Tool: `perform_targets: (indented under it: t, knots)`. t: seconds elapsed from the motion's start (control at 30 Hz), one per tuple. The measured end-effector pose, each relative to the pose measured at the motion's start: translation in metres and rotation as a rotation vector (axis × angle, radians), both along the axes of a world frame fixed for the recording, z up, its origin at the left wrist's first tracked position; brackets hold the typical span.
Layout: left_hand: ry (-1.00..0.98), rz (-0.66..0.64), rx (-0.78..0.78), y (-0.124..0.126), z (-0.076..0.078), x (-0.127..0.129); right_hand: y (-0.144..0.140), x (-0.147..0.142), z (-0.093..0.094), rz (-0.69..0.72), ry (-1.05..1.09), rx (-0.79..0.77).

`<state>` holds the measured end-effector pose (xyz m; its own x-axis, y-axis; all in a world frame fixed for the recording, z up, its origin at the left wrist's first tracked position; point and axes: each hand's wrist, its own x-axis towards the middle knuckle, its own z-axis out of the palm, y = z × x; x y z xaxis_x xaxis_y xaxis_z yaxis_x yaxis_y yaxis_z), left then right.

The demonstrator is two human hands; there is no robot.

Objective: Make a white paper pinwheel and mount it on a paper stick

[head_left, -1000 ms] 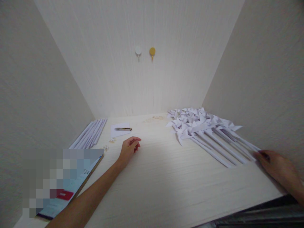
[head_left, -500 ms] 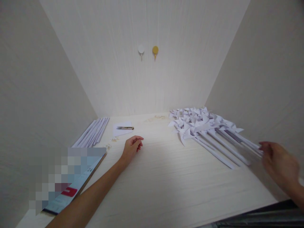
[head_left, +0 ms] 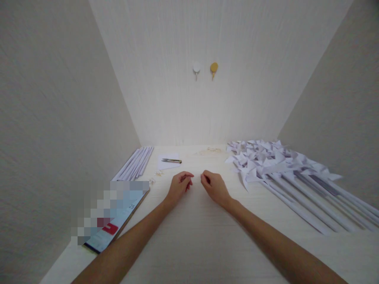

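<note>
Over the middle of the table my left hand (head_left: 179,186) is held with its fingers loosely bent and apart, and nothing shows in it. Just to its right is my right hand (head_left: 214,186), its fingers curled in and no object visible between them. A small gap separates the two hands. Behind my left hand, thread snips (head_left: 171,161) lie on white paper (head_left: 168,166). To the right of my right hand is a pile of white paper pinwheels (head_left: 266,161) on rolled paper sticks (head_left: 304,199).
Rolled white paper sticks (head_left: 134,163) lie at the back left. Nearer stands a tilted tablet or phone (head_left: 118,221), partly pixelated. Small pale pieces (head_left: 159,173) are scattered close by, and more pale bits (head_left: 213,150) lie by the back wall. Two hooks (head_left: 214,68) hang on that wall.
My right hand has moved left from beside the pinwheel sticks to the middle, close to my left hand. The view has shifted, and my left hand keeps about the same pose.
</note>
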<state>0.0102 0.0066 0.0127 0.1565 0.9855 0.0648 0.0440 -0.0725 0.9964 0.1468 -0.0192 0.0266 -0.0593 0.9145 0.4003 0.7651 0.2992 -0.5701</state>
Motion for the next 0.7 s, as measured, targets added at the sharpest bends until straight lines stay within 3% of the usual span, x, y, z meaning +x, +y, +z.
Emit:
perform_targets:
  t: [0.13, 0.27, 0.6, 0.7]
  knots:
    - [-0.021, 0.021, 0.017, 0.002, -0.003, 0.0, 0.023, -0.024, -0.014, 0.004, 0.139, -0.032]
    - [-0.025, 0.023, 0.007, 0.002, -0.003, 0.0, 0.034, -0.027, -0.023, 0.028, 0.278, -0.034]
    - [-0.013, 0.178, 0.11, 0.006, -0.009, -0.004, 0.033, -0.021, -0.024, 0.053, 0.439, -0.072]
    - [0.007, 0.229, 0.143, 0.015, -0.004, -0.006, 0.034, -0.022, -0.025, 0.064, 0.457, -0.098]
